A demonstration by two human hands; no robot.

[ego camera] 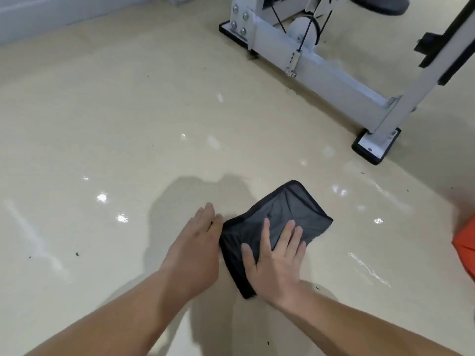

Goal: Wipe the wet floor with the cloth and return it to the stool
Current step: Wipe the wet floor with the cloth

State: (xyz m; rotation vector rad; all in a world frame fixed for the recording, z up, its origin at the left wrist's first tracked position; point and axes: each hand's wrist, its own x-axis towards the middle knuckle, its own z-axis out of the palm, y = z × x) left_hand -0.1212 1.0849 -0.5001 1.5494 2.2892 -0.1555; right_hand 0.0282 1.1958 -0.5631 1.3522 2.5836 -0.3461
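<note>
Forearms reach in low, dark cloth [288, 209] pinned on the glossy wet floor [128, 124] just ahead.
Right hand [276, 258] lies flat, fingers spread, pressing the cloth down; left hand [198, 242], fingers straight and together, rests at its left edge. Thin, soft and limp (heavier once soaked, I judge), it should slide easily yet bunch; pinching a hemmed corner would lift it. No bucket or basin shows; an orange thing [465, 242] at the right edge may be the stool.
</note>
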